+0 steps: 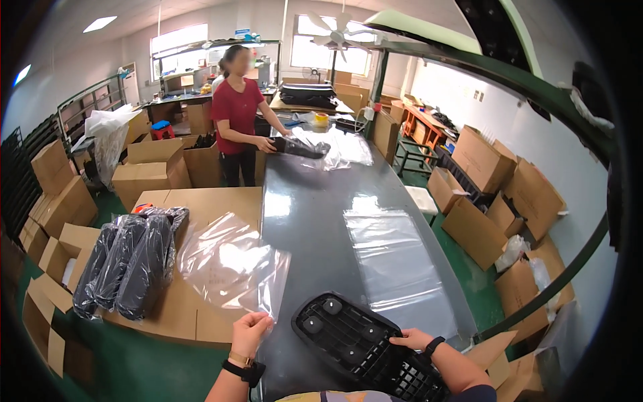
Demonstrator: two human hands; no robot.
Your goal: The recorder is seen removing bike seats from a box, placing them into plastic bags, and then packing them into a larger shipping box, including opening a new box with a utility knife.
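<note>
Hands at the bottom of the frame: my left hand [250,333] pinches the near corner of a clear plastic bag [231,268] lying up-left over flat cardboard [201,201]; my right hand [410,338] grips the edge of a black grille panel [362,345], its long axis running lower right. Bagged panels [127,264] lie left; a co-worker [238,114] stands top centre.

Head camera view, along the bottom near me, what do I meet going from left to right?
Black bagged parts on flat cardboard → clear plastic bag → left hand → black plastic grille panel → right hand.
</note>
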